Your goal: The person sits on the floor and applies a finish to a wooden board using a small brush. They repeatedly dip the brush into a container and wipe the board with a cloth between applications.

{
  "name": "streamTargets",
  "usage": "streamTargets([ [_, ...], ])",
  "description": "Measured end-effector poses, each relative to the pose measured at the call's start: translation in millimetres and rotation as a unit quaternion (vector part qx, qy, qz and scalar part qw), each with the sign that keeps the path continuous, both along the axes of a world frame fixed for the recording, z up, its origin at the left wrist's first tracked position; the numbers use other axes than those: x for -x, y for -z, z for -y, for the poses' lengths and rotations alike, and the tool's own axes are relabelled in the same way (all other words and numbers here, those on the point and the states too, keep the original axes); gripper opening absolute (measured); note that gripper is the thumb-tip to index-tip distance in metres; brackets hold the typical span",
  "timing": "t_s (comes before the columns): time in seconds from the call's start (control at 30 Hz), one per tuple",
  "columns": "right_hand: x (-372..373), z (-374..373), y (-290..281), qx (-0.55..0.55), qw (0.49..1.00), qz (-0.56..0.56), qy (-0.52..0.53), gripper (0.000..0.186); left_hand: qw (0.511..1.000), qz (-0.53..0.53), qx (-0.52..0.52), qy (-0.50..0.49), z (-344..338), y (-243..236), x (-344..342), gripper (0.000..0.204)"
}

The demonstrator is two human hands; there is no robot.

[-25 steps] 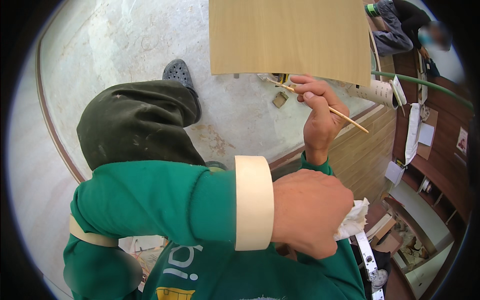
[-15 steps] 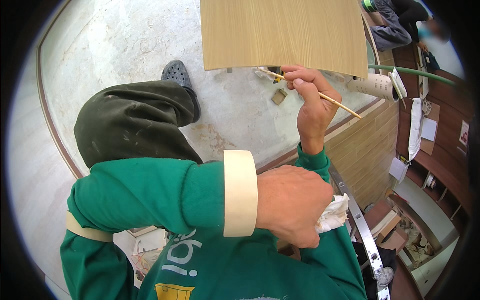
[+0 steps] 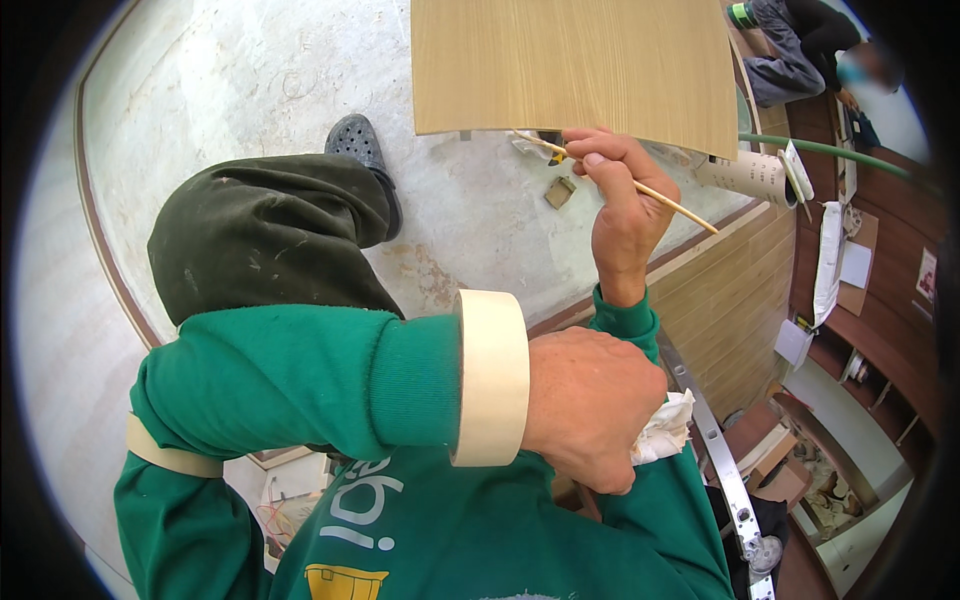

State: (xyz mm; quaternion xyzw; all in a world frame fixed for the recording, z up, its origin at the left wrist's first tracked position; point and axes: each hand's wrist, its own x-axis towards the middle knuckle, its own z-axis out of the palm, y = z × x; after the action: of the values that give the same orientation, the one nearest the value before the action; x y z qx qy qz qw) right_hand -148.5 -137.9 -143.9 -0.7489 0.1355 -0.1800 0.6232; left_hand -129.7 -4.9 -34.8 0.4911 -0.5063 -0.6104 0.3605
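My right hand [image 3: 630,220] pinches a thin wooden stick [image 3: 688,211], its tapered end near the edge of a wood-grain panel [image 3: 570,75]. My left arm crosses my body, and my left hand [image 3: 595,410] is closed on a crumpled white cloth or tissue [image 3: 665,430] by my right sleeve; its fingertips are hidden underneath. Around my left wrist sits a wide cream tape roll [image 3: 494,380]. Another pale ring [image 3: 172,452] circles the same sleeve higher up.
A small brown block [image 3: 560,192] lies on the scuffed floor. To the right are a printed cylinder [image 3: 745,178], a green hose [image 3: 840,150], a perforated metal rail [image 3: 722,465] and dark brown shelving [image 3: 868,325]. Another person [image 3: 790,60] is at the upper right.
My left hand and the tape roll shift slightly, the roll moving a little right and up. The panel appears slightly higher and further right. Both hands keep their holds.
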Motion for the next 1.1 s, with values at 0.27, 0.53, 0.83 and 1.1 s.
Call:
streamTargets([
  [0.27, -0.1, 1.7, 0.7, -0.001, 1.0, -0.005, 0.006, 0.015, 1.0, 0.005, -0.011, 0.016, 0.3, -1.5, -0.4, 0.043],
  [0.53, -0.3, 0.2, 0.0, 0.011, 1.0, -0.005, -0.001, 0.015, 1.0, 0.005, -0.013, 0.016, 1.7, -2.9, -1.6, 0.043],
  [0.83, -1.2, -0.1, 1.2, -0.004, 1.0, 0.0, 0.011, 0.015, 1.0, 0.007, 0.004, -0.002, 1.4, -1.1, -1.0, 0.041],
  [1.1, 0.2, 1.8, 0.2, 0.023, 1.0, -0.001, -0.006, 0.015, 1.0, 0.01, -0.003, 0.008, 3.0, -0.5, -0.9, 0.041],
])
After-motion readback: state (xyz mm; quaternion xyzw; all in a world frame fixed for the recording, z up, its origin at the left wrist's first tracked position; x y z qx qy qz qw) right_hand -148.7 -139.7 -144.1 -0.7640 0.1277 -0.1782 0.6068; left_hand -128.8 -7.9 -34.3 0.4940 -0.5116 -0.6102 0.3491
